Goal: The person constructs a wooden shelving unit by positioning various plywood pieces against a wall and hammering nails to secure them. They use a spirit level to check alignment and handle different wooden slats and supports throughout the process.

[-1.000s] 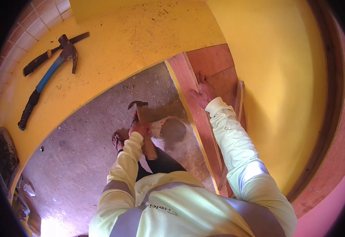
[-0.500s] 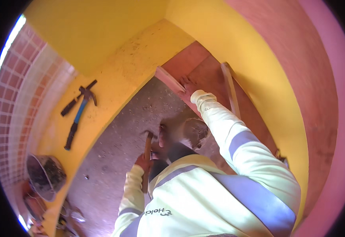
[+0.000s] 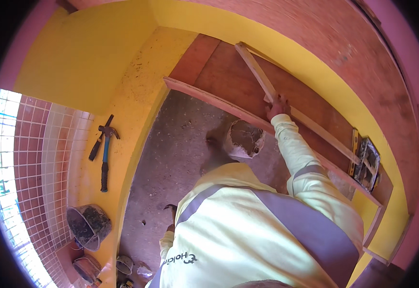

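Head view: the right hand [image 3: 277, 108] is touching a long wooden strip [image 3: 324, 136] near one end, its fingers bending over the wood and standing a little apart; whether they are clenching it, I cannot tell. The strip is lying along a reddish-brown board [image 3: 228, 69], its other end reaching the dark tray [image 3: 369, 165] beside a yellow level [image 3: 353, 150]. A second strip [image 3: 256, 72] is slanting away from the hand toward the yellow wall [image 3: 315, 72].

The left hand [image 3: 170, 227] is grasping a hammer [image 3: 172, 208] low beside the shirt [image 3: 233, 230]; the shirt is hiding most of the fingers and handle, so how tightly they are closing is not showing.

A pink rail [image 3: 195, 91] is edging the board, and the right forearm is crossing above it. Between this rail and the yellow ledge [image 3: 130, 120] the grey floor [image 3: 161, 144] is stretching, with a pale, torn-rimmed container [image 3: 238, 152] standing near the rail. On the ledge a blue-handled hammer [image 3: 105, 153] is lying across a dark-handled tool [image 3: 94, 150], well apart from both hands, and a bucket [image 3: 99, 228] is sitting farther along.
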Demonstrator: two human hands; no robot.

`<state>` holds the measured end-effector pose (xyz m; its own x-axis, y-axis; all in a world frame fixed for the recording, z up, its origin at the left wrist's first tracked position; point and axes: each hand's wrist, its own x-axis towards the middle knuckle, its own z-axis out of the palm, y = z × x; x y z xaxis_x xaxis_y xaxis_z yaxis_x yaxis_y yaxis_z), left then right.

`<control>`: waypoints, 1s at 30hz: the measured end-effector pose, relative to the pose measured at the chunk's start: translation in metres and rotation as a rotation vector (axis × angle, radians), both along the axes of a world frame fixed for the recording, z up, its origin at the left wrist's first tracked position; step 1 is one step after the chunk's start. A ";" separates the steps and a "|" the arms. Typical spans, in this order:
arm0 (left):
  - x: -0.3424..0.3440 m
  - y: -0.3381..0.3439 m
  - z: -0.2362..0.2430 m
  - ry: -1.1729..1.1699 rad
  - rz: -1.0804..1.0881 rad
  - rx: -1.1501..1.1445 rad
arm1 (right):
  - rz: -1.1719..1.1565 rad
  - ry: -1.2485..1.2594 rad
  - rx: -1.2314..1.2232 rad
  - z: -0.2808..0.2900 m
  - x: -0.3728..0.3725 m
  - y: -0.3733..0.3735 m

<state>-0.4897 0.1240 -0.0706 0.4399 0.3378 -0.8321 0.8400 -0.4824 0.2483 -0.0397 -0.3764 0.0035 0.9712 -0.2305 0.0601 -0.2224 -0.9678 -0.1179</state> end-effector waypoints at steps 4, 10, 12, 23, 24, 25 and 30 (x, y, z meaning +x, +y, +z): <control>0.028 0.001 -0.006 -0.045 -0.070 -0.003 | 0.016 -0.016 -0.023 -0.007 -0.009 -0.025; 0.092 -0.024 -0.012 -0.095 -0.146 -0.060 | -0.056 0.161 -0.034 -0.008 -0.014 -0.049; 0.106 -0.034 -0.012 -0.107 -0.177 -0.076 | 0.061 0.184 0.025 0.010 -0.019 -0.059; 0.068 -0.050 -0.008 -0.064 -0.173 -0.031 | 0.040 0.260 -0.005 0.035 0.037 -0.127; 0.056 -0.052 -0.005 -0.049 -0.146 -0.010 | 0.073 0.262 0.005 0.020 0.042 -0.128; 0.053 -0.057 -0.003 -0.046 -0.135 -0.004 | 0.035 0.245 0.031 0.007 0.041 -0.148; 0.032 -0.102 0.006 -0.039 -0.034 0.025 | 0.137 0.097 0.006 -0.053 0.028 -0.220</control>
